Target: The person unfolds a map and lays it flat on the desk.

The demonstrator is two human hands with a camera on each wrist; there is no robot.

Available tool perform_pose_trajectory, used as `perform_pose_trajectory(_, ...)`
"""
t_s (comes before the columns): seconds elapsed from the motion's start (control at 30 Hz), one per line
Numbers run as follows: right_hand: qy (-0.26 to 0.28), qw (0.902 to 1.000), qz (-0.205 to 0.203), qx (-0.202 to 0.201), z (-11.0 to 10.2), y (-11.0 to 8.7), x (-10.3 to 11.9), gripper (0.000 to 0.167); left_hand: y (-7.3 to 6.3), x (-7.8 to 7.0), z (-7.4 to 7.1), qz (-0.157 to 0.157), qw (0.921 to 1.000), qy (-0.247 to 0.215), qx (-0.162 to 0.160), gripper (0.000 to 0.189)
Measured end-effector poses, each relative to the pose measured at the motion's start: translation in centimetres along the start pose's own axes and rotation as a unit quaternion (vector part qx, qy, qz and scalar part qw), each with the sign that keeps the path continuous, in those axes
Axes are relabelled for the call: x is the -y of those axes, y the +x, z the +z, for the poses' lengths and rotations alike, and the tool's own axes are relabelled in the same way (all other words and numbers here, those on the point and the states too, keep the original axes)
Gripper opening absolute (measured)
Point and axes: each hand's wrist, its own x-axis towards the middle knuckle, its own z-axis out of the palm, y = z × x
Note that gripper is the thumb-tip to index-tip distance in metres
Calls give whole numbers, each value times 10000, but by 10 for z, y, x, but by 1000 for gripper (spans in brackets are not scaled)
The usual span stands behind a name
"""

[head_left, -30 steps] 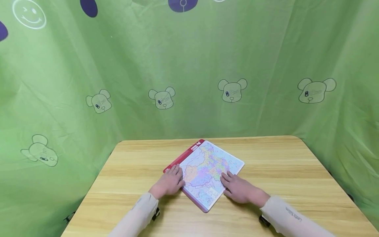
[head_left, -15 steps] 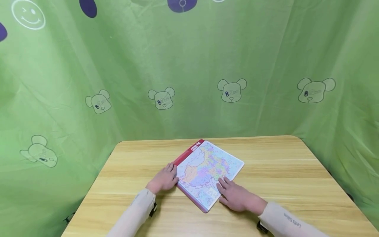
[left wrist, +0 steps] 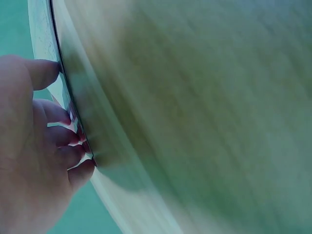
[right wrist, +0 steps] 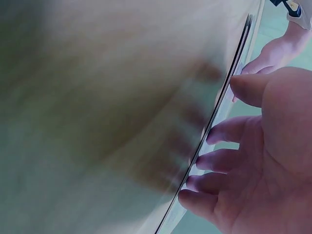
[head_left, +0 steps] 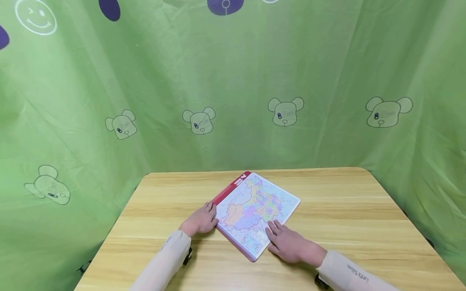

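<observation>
A thin map board point(head_left: 251, 198) lies flat on the table, turned at a slant, with a colourful printed map and a red band along its upper-left side. My left hand point(head_left: 201, 220) rests at the board's left corner and covers it, its fingertips on the edge. At the lower-right edge, the fingers of my right hand point(head_left: 288, 244) lie extended with their tips on the board. The wrist views show the left hand point(left wrist: 29, 141) and right hand point(right wrist: 263, 151) with fingers apart, their tips along the thin dark board edge point(right wrist: 217, 109). Neither hand pinches the board.
The wooden table point(head_left: 349, 202) extends around the board on every side. A green cloth curtain point(head_left: 240, 72) printed with bear heads hangs behind the table and along both sides.
My left hand has slid slightly left at the board's corner. The right hand has shifted down and left along the lower-right edge. The board stays in about the same place.
</observation>
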Motion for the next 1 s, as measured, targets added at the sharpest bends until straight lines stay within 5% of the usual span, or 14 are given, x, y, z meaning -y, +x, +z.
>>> perform_pose_trajectory(0.4, 68, 9999, 73, 111, -4, 0, -1, 57, -7, -4, -3, -39, 9997, 111, 205, 64)
perform_pose_trajectory(1.0, -27, 9994, 257, 251, -8, 5, -6, 58, -13, -6, 1, 60, 9999, 93, 103, 66)
